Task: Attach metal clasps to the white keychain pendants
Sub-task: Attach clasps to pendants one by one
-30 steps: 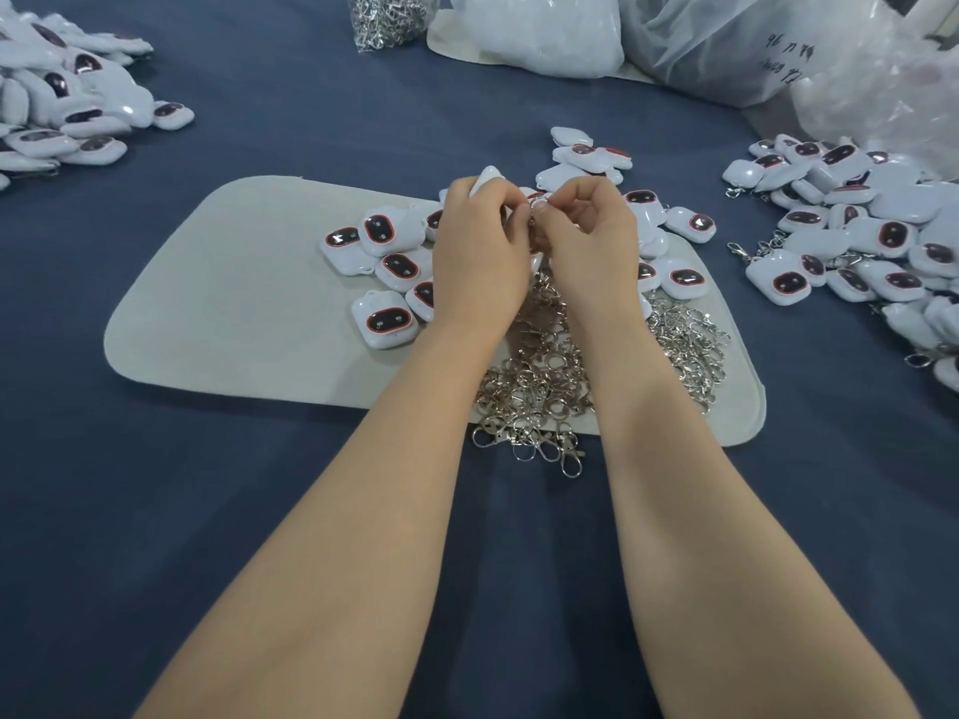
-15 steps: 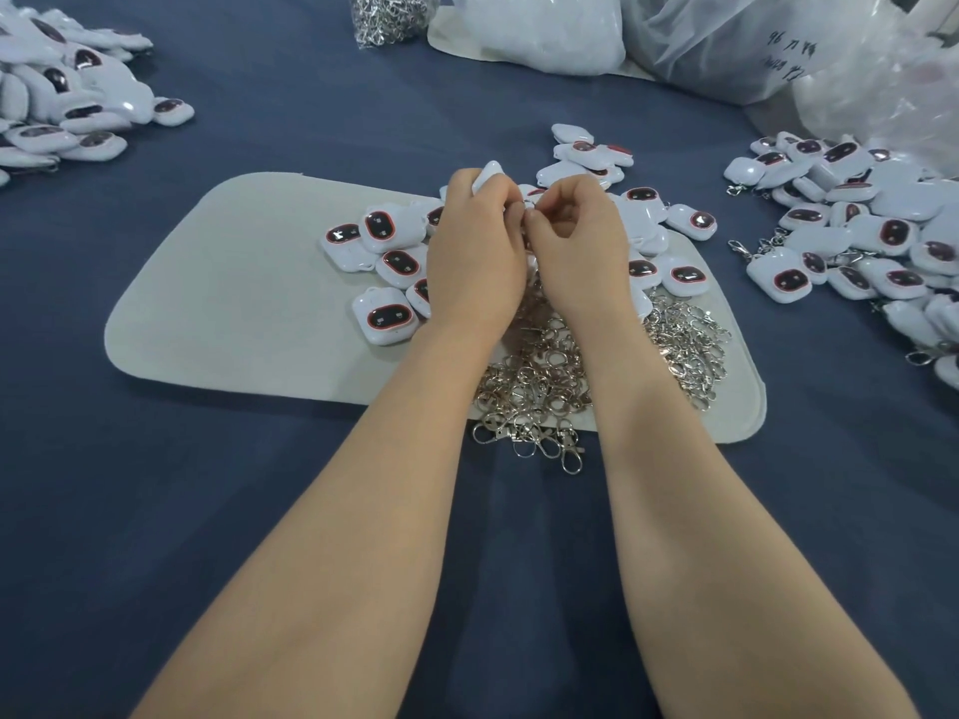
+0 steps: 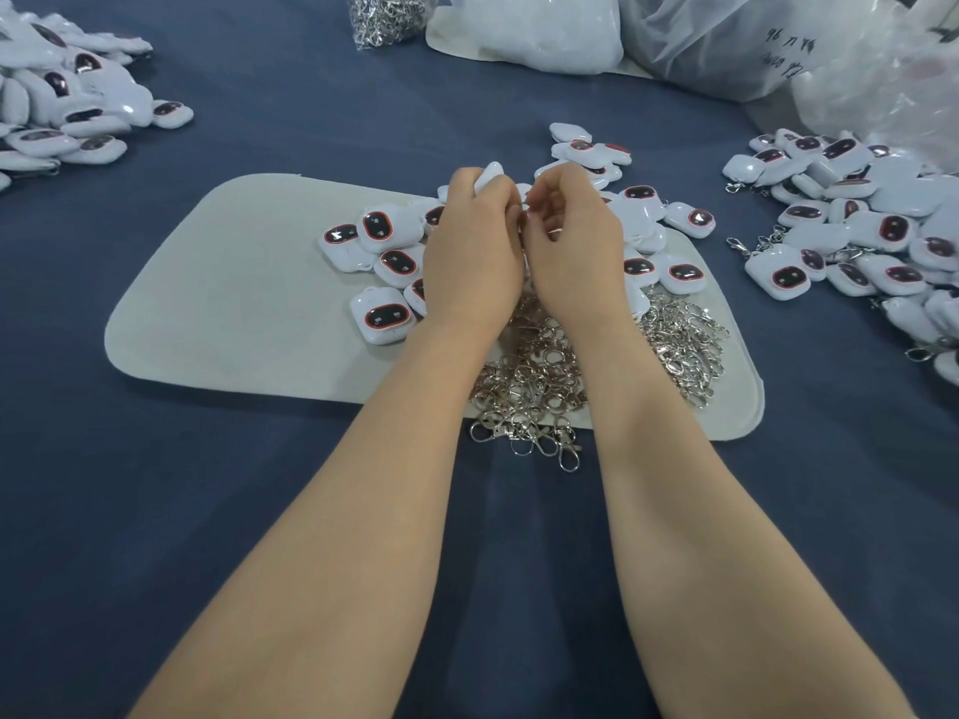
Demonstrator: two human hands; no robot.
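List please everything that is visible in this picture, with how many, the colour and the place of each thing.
pendant in hand: one, white, gripped in the left hand.
pendants on mat: many, white with dark red-rimmed faces, around the hands.
clasps: a heap, silver, on the mat's near edge.
mat: one, pale grey, centre of the table.
left pile: many pendants, white, far left.
right pile: many pendants, white, some with clasps, right.
bag of clasps: one, clear, top centre.
plastic bags: several, whitish, top right.
tablecloth: one, dark blue.
left hand: closed on the pendant.
right hand: pinched shut; contents hidden.
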